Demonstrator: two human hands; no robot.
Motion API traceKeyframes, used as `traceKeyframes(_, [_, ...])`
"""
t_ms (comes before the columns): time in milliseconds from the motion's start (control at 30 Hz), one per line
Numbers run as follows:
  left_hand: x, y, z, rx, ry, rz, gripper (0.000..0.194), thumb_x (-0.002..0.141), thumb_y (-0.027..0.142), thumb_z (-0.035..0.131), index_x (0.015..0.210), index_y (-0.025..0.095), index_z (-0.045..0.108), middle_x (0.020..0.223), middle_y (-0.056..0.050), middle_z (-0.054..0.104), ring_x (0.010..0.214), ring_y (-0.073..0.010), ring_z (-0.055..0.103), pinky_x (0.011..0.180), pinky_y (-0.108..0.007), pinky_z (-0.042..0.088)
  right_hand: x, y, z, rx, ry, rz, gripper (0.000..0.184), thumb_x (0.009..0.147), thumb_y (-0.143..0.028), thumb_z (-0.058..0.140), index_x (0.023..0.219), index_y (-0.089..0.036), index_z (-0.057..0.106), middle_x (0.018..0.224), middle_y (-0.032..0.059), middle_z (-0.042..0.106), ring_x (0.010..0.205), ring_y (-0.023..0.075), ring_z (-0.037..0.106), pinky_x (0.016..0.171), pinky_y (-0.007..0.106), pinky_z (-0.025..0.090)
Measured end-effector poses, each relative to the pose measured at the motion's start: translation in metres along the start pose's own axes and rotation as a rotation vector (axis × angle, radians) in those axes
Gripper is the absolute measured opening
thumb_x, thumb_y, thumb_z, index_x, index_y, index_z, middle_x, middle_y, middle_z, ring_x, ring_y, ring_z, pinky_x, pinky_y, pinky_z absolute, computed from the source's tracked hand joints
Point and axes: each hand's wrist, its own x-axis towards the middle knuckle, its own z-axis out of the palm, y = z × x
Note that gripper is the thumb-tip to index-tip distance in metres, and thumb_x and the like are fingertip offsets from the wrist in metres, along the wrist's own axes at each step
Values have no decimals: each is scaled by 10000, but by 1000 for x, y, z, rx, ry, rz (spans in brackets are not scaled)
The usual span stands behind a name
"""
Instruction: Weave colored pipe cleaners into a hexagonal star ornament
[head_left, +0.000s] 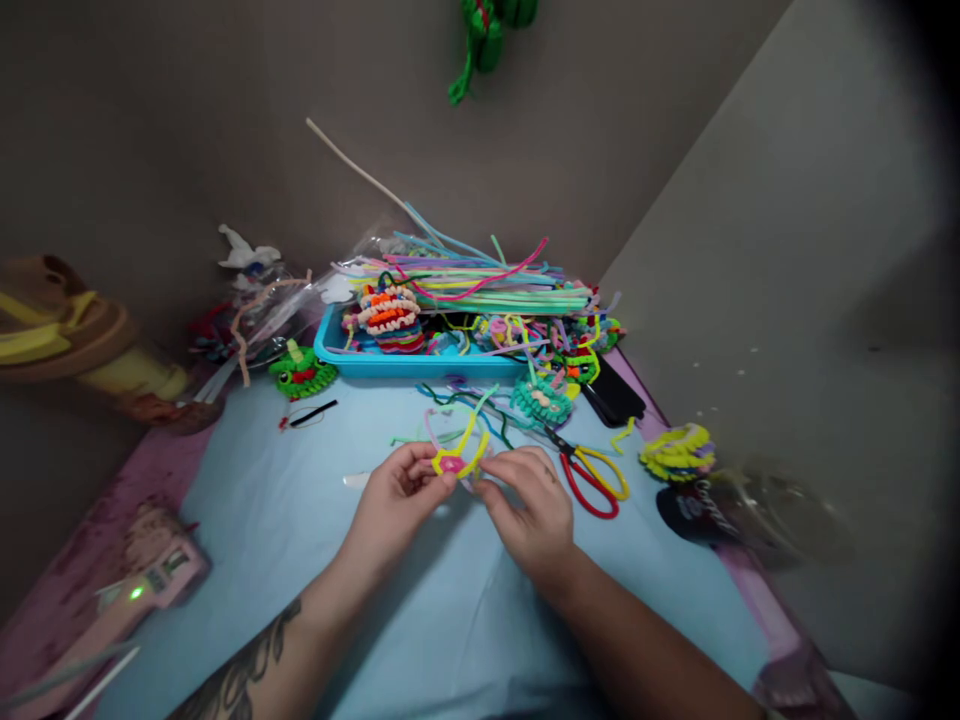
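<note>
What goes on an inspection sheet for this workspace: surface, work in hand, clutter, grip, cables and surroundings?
Surface: light blue cloth over a pink-patterned tabletop.
Work in hand: small yellow-and-pink fuzzy-stem piece, held above the cloth.
Clutter: blue plastic tray topped with multicoloured fuzzy stems; scissors with red and yellow handles to its front right; green fuzzy figure near its left end; flat black phone-like slab at its right.
Grip: left hand pinches the piece; right hand is at its right side, exact contact unclear.
Cables: pale cable by a pink power strip with a lit green light.
Surroundings: grey walls; green fuzzy figure at the top edge.
</note>
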Motion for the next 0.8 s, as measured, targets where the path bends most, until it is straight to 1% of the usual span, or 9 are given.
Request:
traceKeyframes(100, [-2, 0, 2, 12, -39, -2, 366, 606, 297, 822, 877, 163, 616, 771, -10, 722, 703, -126, 644, 698, -244, 471, 1, 0, 0, -48, 12, -14, 172, 819, -150, 642, 958, -250, 644, 823, 33, 685, 763, 191, 622, 720, 369, 495])
traceKeyframes(200, [-3, 1, 3, 38, -42, 3, 348, 624, 320, 811, 878, 159, 635, 782, -15, 719, 711, -124, 636, 695, -241, 468, 1, -1, -1, -76, 34, -48, 162, 826, -151, 642, 963, -237, 636, 813, 33, 670, 754, 180, 604, 711, 363, 494])
traceKeyframes(300, [-3, 3, 4, 50, -43, -4, 340, 617, 325, 816, 856, 155, 644, 747, -8, 708, 681, -119, 621, 671, -236, 460, 1, -1, -1, -82, 53, -76, 168, 818, -134, 653, 965, -214, 637, 809, 38, 662, 757, 171, 584, 711, 354, 495])
traceKeyframes(433, [-4, 3, 4, 39, -59, -17, 321, 611, 315, 822, 830, 153, 653, 704, 5, 691, 645, -103, 597, 640, -220, 450, 0, 0, 0, -90, 42, -75, 169, 812, -121, 656, 954, -212, 641, 802, 36, 660, 759, 171, 580, 723, 361, 495])
traceKeyframes(567, [-4, 0, 2, 28, -79, -17, 290, 629, 298, 814, 826, 154, 660, 719, 5, 692, 653, -94, 593, 648, -212, 451, 0, 0, 1, -56, 44, -83, 184, 802, -86, 660, 945, -195, 621, 812, 38, 677, 771, 168, 601, 738, 355, 490])
traceKeyframes(733, [-4, -1, 1, 35, -91, -3, 249, 657, 279, 798, 827, 160, 662, 694, 14, 681, 631, -85, 582, 629, -202, 445, 0, -1, -2, -102, 42, -82, 168, 811, -124, 658, 951, -218, 657, 820, 41, 663, 782, 178, 581, 717, 360, 487])
traceKeyframes(800, [-4, -1, 2, 34, -102, 11, 225, 668, 269, 790, 823, 165, 664, 717, 11, 688, 650, -88, 592, 648, -205, 454, 0, 0, -2, -114, 26, -76, 168, 812, -131, 652, 956, -219, 669, 816, 45, 645, 784, 182, 564, 714, 363, 481])
